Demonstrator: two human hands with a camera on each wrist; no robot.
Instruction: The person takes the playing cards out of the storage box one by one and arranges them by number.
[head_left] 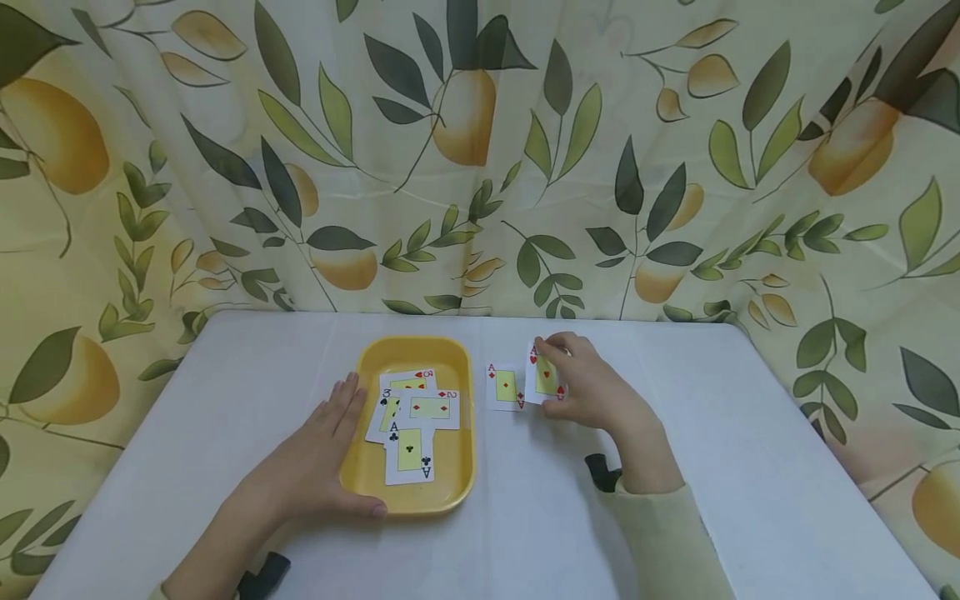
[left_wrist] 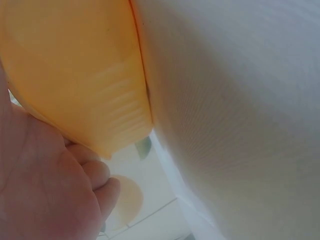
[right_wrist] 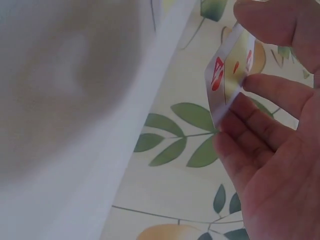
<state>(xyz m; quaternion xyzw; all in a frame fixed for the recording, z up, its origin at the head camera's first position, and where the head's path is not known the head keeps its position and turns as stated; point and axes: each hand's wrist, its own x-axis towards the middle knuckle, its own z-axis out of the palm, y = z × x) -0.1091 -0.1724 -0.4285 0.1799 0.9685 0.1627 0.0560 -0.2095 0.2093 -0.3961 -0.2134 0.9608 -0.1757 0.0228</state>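
My right hand (head_left: pixel 596 387) pinches an ace of hearts (head_left: pixel 544 377) between thumb and fingers, tilted up off the table in the right wrist view. Just left of it an ace of diamonds (head_left: pixel 505 387) lies face up on the white cloth. My left hand (head_left: pixel 318 454) rests along the left side of a yellow tray (head_left: pixel 454 467), fingers extended and thumb at the near rim. Inside the tray an ace of clubs (head_left: pixel 409 457) and a two of diamonds (head_left: pixel 435 408) overlap other cards, among them a red three (head_left: pixel 408 378) at the back.
A white-covered table (head_left: pixel 750 467) stretches out to both sides. Behind it hangs a curtain (head_left: pixel 480 208) printed with leaves and orange fruit. Dark straps are at both wrists.
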